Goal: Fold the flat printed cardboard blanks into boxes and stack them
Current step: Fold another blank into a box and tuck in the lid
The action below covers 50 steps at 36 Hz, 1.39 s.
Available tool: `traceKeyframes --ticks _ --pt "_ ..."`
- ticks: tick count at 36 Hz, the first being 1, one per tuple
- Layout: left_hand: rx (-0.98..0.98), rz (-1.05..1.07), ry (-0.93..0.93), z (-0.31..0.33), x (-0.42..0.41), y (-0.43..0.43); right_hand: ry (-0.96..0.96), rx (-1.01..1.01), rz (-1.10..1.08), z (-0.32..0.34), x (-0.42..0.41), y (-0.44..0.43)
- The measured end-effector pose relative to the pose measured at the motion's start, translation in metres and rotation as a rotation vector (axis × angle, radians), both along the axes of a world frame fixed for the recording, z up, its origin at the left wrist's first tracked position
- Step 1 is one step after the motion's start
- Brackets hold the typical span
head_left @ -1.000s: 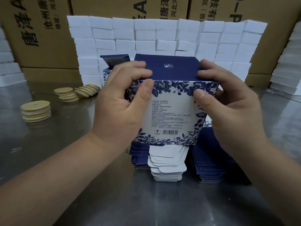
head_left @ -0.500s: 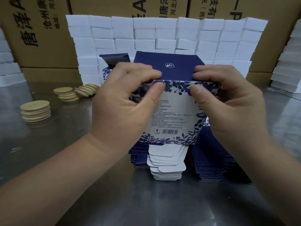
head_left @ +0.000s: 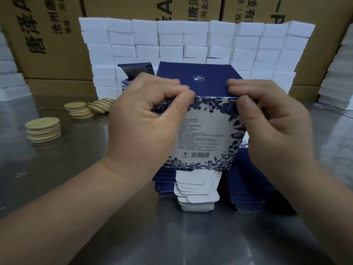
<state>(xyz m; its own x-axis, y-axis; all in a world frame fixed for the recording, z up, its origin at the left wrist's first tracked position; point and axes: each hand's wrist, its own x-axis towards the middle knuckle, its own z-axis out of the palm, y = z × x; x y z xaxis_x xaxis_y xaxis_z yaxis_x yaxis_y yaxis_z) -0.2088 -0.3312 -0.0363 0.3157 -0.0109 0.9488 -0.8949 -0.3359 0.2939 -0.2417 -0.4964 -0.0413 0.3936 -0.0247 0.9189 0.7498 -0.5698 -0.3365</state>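
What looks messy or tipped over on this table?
One row of tan discs lies slumped sideways like fallen dominoes beside an upright disc stack; the nearer stack stands straight. The pile of flat blanks is fanned unevenly. The held box looks undamaged.

The box (head_left: pixel 206 131) is held at centre, left hand (head_left: pixel 145 123) on its left side, right hand (head_left: pixel 275 127) on its right, above the stack of flat blanks (head_left: pixel 196 190) on the table (head_left: pixel 172 236); piles of discs (head_left: pixel 44 129) lie to the left; a second box (head_left: pixel 133 70) stands behind-left; a wall of blocks (head_left: pixel 145 41) rises behind, cartons (head_left: pixel 53 35) behind that.
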Motion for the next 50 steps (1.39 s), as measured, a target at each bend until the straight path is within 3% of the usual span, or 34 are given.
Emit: traceKeyframes --ticks 8,11,13,17,20,23,31,35,37,42,47,50 --pt "-0.002 -0.001 -0.016 -0.005 0.004 0.000 -0.016 0.041 0.018 0.000 0.001 0.001" --pt "0.009 0.008 -0.009 -0.011 0.008 -0.001 0.124 0.330 0.207 0.000 0.001 -0.001" --pt "0.024 0.012 0.014 -0.014 0.010 -0.001 0.196 0.483 0.188 0.001 0.004 -0.005" --pt "0.020 -0.029 0.027 -0.016 0.011 -0.003 0.407 0.600 0.053 -0.003 0.020 -0.014" --pt "-0.009 -0.070 0.024 -0.015 0.011 -0.003 0.606 0.646 0.087 -0.003 0.025 -0.018" --pt "-0.013 -0.048 0.037 -0.015 0.012 -0.001 0.641 0.635 0.145 -0.004 0.025 -0.017" --pt "-0.113 0.144 0.174 -0.009 0.022 0.002 0.449 0.541 0.103 -0.003 0.019 -0.016" --pt "-0.217 -0.057 0.432 -0.010 0.026 0.001 0.374 0.470 0.082 -0.001 0.016 -0.014" --pt "-0.312 -0.260 0.519 -0.010 0.028 0.001 0.364 0.480 0.113 0.000 0.016 -0.015" --pt "-0.306 -0.579 0.564 -0.018 0.036 0.000 0.366 0.421 0.057 -0.006 0.017 -0.010" --pt "-0.208 -0.594 0.556 -0.023 0.037 0.000 0.503 0.497 0.039 -0.006 0.020 -0.016" --pt "-0.111 -0.391 0.522 -0.024 0.040 0.000 0.588 0.479 0.096 -0.008 0.021 -0.016"
